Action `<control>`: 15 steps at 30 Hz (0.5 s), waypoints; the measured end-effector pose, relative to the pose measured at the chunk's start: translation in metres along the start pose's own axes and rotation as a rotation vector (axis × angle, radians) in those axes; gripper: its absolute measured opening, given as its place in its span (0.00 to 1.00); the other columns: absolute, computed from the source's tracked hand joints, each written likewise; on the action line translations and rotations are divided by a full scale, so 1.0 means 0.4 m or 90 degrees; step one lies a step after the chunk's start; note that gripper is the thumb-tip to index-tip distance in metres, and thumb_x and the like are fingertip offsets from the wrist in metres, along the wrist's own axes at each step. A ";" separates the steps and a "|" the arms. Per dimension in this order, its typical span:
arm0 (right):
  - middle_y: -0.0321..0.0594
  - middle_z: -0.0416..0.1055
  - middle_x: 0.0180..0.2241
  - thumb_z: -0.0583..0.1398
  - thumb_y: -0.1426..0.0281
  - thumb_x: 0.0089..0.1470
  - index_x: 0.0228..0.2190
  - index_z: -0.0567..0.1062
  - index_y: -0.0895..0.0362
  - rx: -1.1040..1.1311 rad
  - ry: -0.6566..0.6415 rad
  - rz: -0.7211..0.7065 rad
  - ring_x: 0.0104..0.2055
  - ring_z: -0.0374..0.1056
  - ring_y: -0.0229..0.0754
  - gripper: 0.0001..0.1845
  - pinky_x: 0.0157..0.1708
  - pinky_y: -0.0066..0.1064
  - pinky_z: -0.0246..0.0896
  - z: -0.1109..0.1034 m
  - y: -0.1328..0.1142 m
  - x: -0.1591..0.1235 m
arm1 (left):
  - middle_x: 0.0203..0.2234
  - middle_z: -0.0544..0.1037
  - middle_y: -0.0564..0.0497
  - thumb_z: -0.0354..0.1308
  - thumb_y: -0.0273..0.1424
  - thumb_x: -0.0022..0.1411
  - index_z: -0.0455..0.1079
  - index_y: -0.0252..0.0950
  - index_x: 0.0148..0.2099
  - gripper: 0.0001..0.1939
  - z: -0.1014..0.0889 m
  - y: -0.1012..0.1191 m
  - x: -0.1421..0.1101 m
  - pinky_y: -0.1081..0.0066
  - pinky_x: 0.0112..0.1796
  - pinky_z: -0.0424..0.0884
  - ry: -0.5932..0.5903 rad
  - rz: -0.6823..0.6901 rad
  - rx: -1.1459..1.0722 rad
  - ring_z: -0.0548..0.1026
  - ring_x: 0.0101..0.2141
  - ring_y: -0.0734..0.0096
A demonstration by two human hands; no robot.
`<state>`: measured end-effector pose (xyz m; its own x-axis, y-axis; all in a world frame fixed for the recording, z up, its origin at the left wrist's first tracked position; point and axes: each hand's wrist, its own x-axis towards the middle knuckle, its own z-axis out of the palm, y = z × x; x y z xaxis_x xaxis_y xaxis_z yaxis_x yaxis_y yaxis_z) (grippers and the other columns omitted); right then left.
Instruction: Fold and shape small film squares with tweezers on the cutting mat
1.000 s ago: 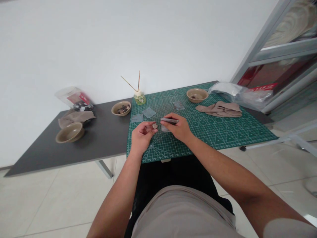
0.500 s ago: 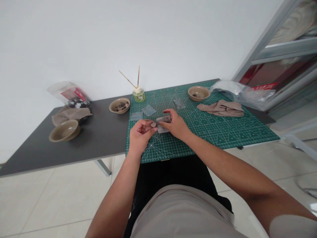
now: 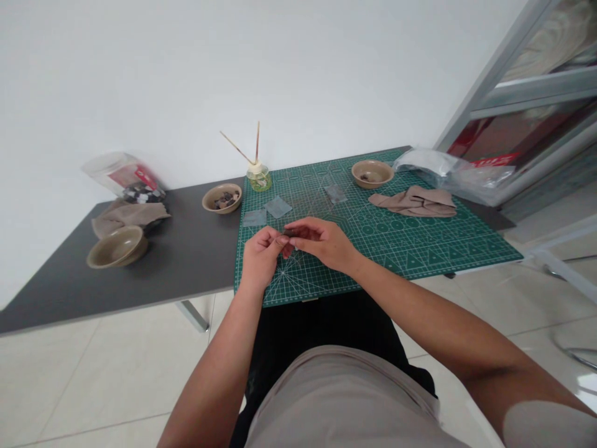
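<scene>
Both my hands meet over the left part of the green cutting mat (image 3: pixel 326 280). My left hand (image 3: pixel 261 255) is closed, thumb and fingers pinched at the small pale stone piece that showed there a moment ago; fingers now hide the stone. My right hand (image 3: pixel 326 242) closes from the other side on a worn grey sanding pad (image 3: pixel 290 233), of which only a narrow dark edge shows between the fingertips. The hands touch, and the contact between pad and stone is hidden. Beyond them lie thin grey sheets (image 3: pixel 278 206) on the mat.
A bowl of dark and tan stone pieces (image 3: pixel 222 199) stands left of the reed diffuser (image 3: pixel 259 177). Another bowl (image 3: pixel 372 174) sits at back right near a brown cloth (image 3: pixel 415 202) and plastic bag (image 3: pixel 448 168). Far left are a third bowl (image 3: pixel 117 247), cloth (image 3: pixel 130 216) and bag (image 3: pixel 124 174).
My right hand has moved left against my left hand, its fingers curling over. The pad, seen broad side before, now shows only an edge, and the pale stone has gone from sight.
</scene>
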<state>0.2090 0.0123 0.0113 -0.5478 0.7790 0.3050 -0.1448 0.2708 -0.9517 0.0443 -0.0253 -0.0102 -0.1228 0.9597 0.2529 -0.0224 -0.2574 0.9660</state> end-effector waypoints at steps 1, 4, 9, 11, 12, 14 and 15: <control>0.36 0.77 0.34 0.65 0.65 0.53 0.42 0.77 0.53 0.039 -0.003 0.021 0.35 0.75 0.40 0.13 0.40 0.36 0.70 0.003 0.004 0.001 | 0.16 0.71 0.57 0.63 0.37 0.58 0.67 0.37 0.26 0.13 0.001 0.001 0.000 0.73 0.26 0.64 -0.008 0.000 0.006 0.68 0.20 0.74; 0.35 0.77 0.32 0.66 0.66 0.50 0.38 0.77 0.55 0.077 0.038 0.062 0.34 0.74 0.39 0.11 0.38 0.35 0.71 0.002 0.011 0.005 | 0.18 0.72 0.56 0.61 0.38 0.60 0.67 0.38 0.27 0.13 0.006 0.010 -0.001 0.72 0.27 0.64 0.004 0.015 0.061 0.68 0.21 0.74; 0.36 0.77 0.32 0.66 0.68 0.46 0.34 0.77 0.56 0.057 0.118 0.071 0.34 0.73 0.39 0.10 0.37 0.33 0.70 -0.042 0.006 0.012 | 0.24 0.73 0.54 0.55 0.37 0.64 0.66 0.38 0.29 0.12 0.011 0.015 0.002 0.72 0.32 0.66 0.102 0.033 0.200 0.70 0.27 0.73; 0.37 0.76 0.31 0.65 0.67 0.46 0.33 0.76 0.56 0.018 0.137 0.086 0.33 0.72 0.39 0.10 0.36 0.33 0.70 -0.069 0.009 0.015 | 0.27 0.74 0.54 0.55 0.34 0.63 0.67 0.38 0.32 0.08 0.011 0.015 0.003 0.71 0.33 0.67 0.104 0.034 0.252 0.71 0.30 0.71; 0.37 0.77 0.31 0.65 0.67 0.46 0.33 0.76 0.57 -0.006 0.144 0.089 0.33 0.72 0.39 0.10 0.35 0.34 0.70 -0.082 0.012 0.016 | 0.29 0.75 0.53 0.54 0.32 0.63 0.68 0.38 0.34 0.05 0.012 0.016 0.003 0.70 0.34 0.68 0.094 0.044 0.296 0.72 0.31 0.70; 0.38 0.77 0.32 0.65 0.68 0.46 0.33 0.76 0.57 -0.082 0.144 0.089 0.33 0.73 0.40 0.10 0.35 0.34 0.70 -0.104 0.020 0.015 | 0.35 0.77 0.49 0.54 0.30 0.62 0.70 0.38 0.40 0.05 0.019 0.023 -0.002 0.66 0.39 0.69 0.043 0.082 0.428 0.73 0.37 0.65; 0.38 0.77 0.32 0.65 0.68 0.46 0.33 0.76 0.57 -0.131 0.137 0.083 0.33 0.73 0.41 0.09 0.36 0.35 0.70 -0.112 0.025 0.013 | 0.39 0.77 0.47 0.54 0.29 0.62 0.71 0.38 0.43 0.08 0.024 0.028 -0.007 0.63 0.43 0.69 0.004 0.107 0.507 0.73 0.41 0.62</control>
<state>0.2415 0.0445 0.0050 -0.3602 0.9108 0.2019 0.0976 0.2521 -0.9628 0.0538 -0.0299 0.0004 -0.0679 0.9141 0.3998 0.7086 -0.2379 0.6643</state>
